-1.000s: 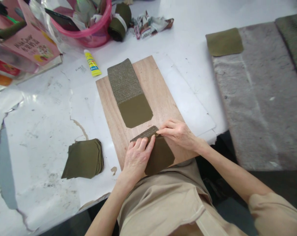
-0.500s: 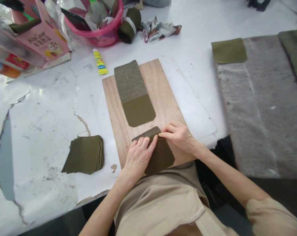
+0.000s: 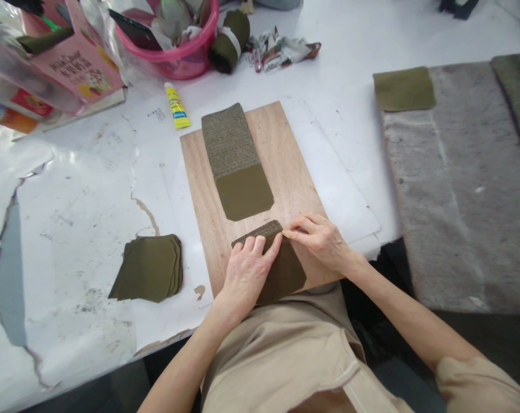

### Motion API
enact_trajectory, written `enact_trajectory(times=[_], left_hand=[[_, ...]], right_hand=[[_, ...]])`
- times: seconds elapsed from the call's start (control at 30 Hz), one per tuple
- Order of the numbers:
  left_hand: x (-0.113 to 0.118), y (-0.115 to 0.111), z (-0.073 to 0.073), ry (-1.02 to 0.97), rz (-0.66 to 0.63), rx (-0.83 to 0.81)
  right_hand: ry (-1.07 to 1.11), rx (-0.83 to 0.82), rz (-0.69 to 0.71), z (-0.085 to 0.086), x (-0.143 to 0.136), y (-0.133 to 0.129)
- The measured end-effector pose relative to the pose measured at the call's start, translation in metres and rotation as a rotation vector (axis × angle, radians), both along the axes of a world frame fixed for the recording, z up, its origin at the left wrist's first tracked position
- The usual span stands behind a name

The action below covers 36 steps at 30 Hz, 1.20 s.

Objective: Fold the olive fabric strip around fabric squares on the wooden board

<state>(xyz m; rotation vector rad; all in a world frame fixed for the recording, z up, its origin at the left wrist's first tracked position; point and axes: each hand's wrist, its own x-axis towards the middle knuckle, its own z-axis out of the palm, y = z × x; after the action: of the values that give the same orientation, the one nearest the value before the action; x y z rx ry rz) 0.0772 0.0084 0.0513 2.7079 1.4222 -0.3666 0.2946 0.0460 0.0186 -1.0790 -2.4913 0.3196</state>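
Note:
My left hand lies over the near olive fabric piece, fingers stretched along the seam where it meets a textured strip. Its index fingertip presses close to the right edge of that seam. At this same edge, my right hand pinches the fabric between thumb and index finger. Beneath both hands is a plywood board. Farther up the board lies another piece, a grey-green textured strip with a smooth olive panel at its near end.
Left of the board sits a stack of olive fabric pieces. A yellow glue tube, a pink basket, a rolled olive cloth and a pink box stand behind. A large grey cloth overhangs the table on the right.
My right hand has shifted very slightly right along with the seam edge. My left hand keeps its place on the fabric, and the view has moved a little.

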Motion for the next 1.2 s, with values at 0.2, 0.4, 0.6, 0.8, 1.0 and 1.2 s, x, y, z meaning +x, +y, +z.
enact_trajectory(times=[0.2,0.4,0.6,0.8,1.0,1.2], left_hand=[[0.002,0.0,0.004,-0.025,0.009,-0.014],[-0.026,-0.025,-0.022,-0.137,0.08,0.168],[-0.056,-0.05,-0.033,-0.249,0.239,0.256],[-0.071,-0.056,-0.033,-0.528,0.368,0.281],[-0.07,-0.056,-0.031,-0.655,0.427,0.281],[-0.057,-0.043,-0.03,-0.611,0.366,0.288]], right_hand=[[0.045,-0.044,-0.111,-0.005,-0.005,-0.011],[-0.046,-0.002,-0.113,-0.004,-0.007,-0.017],[-0.011,-0.014,-0.139,-0.005,-0.005,-0.019],[0.131,-0.09,-0.209,0.002,-0.008,-0.015],[-0.01,-0.145,-0.101,0.015,-0.034,-0.009],[-0.173,-0.208,-0.063,0.021,-0.043,0.009]])
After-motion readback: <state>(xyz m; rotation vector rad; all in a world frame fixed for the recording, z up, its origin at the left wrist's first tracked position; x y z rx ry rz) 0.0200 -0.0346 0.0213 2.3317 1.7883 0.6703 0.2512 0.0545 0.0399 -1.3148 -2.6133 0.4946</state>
